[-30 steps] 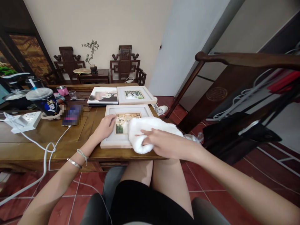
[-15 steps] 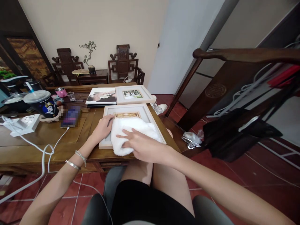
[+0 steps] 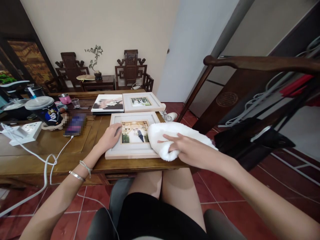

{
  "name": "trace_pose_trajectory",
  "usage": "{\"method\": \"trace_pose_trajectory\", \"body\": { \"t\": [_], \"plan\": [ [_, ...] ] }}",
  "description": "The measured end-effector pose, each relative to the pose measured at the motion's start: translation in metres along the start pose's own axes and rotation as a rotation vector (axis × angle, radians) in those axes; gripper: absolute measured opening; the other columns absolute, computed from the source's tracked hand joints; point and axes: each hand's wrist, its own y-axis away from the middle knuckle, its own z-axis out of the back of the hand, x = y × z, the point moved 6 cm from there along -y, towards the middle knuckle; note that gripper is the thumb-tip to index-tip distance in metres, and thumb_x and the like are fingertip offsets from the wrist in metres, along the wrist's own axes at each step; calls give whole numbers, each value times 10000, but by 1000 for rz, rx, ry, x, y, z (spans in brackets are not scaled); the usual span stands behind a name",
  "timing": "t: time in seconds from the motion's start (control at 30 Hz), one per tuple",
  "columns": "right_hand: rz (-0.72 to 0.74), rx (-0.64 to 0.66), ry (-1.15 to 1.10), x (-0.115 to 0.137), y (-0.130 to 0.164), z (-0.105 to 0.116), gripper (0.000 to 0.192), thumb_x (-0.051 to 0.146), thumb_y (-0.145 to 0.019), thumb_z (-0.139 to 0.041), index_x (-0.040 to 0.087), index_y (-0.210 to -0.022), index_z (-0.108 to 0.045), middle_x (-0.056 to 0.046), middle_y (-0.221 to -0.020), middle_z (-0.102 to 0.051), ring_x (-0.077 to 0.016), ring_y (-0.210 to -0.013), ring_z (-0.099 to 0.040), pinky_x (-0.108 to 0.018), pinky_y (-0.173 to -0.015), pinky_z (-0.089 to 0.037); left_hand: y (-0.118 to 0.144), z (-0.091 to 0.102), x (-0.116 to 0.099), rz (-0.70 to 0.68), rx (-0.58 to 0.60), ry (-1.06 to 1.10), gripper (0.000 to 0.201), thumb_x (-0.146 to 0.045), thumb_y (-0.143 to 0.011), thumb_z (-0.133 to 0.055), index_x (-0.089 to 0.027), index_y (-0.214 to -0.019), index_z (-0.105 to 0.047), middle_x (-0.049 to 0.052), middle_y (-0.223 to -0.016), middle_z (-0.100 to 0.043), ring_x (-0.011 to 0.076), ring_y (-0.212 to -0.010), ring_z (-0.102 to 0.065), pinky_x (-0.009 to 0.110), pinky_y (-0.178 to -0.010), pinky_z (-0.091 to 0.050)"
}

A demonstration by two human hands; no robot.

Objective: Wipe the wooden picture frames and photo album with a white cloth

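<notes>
A pale wooden picture frame [image 3: 130, 152] with a photo in it lies flat at the near edge of the wooden table [image 3: 50, 146]. My left hand [image 3: 110, 136] rests flat on the frame's left border, holding it down. My right hand [image 3: 186, 150] presses a fluffy white cloth [image 3: 172, 133] onto the frame's right side, fingers spread over the cloth. The photo itself is uncovered.
Behind the frame lie a second framed photo [image 3: 142, 101] and a photo album [image 3: 108, 103]. To the left are a phone [image 3: 75, 124], a lidded cup [image 3: 46, 110], a white power strip [image 3: 23, 131] with cables. A dark wooden rack [image 3: 250, 100] stands at right.
The cloth and my right hand swept left across the photo, then back to the right edge of the frame, uncovering the picture. My left hand stayed on the frame's left border.
</notes>
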Motion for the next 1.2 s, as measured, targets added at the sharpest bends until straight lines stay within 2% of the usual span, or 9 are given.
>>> {"method": "trace_pose_trajectory", "body": {
  "t": [0.17,0.27,0.43,0.53,0.63,0.77,0.87,1.03,1.2],
  "plan": [
    [-28,-62,23,-28,-41,-2,473,-20,-709,-413,158,-985,-753,-115,-1483,-509,-301,-1367,-473,-470,-1152,-314,0,2,-1,0,-2,1,306,-227,-947,-455,-148,-1192,-619,136,-1262,-671,267,-1191,-623,455,-1068,-465],
    [-63,-128,50,-37,-73,4,511,-25,-735,-395,135,-1083,-733,-142,-1473,-516,-283,-1392,-444,-457,-1136,-327,-1,2,-1,2,-8,10,303,-222,-948,-456,-150,-1190,-622,134,-1253,-678,263,-1182,-631,450,-1059,-474],
    [-62,-186,36,-42,-100,5,541,-54,-717,-393,106,-1122,-714,-170,-1463,-522,-292,-1482,-271,-528,-1125,-315,-1,1,3,27,-22,14,311,-199,-938,-463,-145,-1199,-622,131,-1261,-679,256,-1194,-631,427,-1064,-475],
    [1,-164,15,-38,-89,-2,535,-67,-690,-378,128,-1047,-724,-141,-1463,-528,-297,-1504,-200,-593,-1126,-290,-1,1,5,31,-33,12,310,-184,-931,-463,-143,-1190,-628,126,-1254,-684,253,-1192,-633,423,-1066,-476],
    [49,-118,-33,-29,-60,-7,518,-67,-675,-364,138,-985,-725,-120,-1496,-493,-311,-1504,-185,-614,-1137,-276,-1,0,5,31,-41,3,313,-175,-927,-461,-131,-1186,-632,133,-1252,-685,259,-1192,-633,427,-1067,-476],
    [78,-28,-108,-9,-12,-7,506,-54,-645,-391,177,-931,-739,-81,-1515,-474,-305,-1494,-208,-544,-1165,-291,-1,0,5,37,-41,-1,321,-163,-918,-466,-139,-1191,-634,128,-1260,-683,259,-1196,-632,427,-1067,-477],
    [73,-2,-133,1,11,-7,516,-53,-651,-384,193,-930,-742,-73,-1536,-446,-298,-1486,-240,-498,-1154,-331,-1,0,5,36,-41,2,325,-164,-914,-469,-146,-1192,-636,126,-1260,-683,261,-1196,-633,433,-1068,-479],
    [93,18,-149,21,10,-11,587,-55,-654,-373,178,-1067,-720,-86,-1561,-407,-310,-1511,-151,-612,-1159,-261,-1,1,5,30,-47,5,326,-170,-903,-476,-168,-1182,-645,111,-1243,-692,259,-1177,-642,442,-1062,-483],
    [171,-1,-133,62,-15,-11,599,-58,-654,-390,145,-1117,-712,-118,-1546,-421,-383,-1495,-183,-746,-1093,-230,-2,0,5,24,-46,-4,323,-177,-905,-472,-156,-1178,-642,119,-1242,-692,259,-1180,-640,433,-1062,-482]
  ]
}}
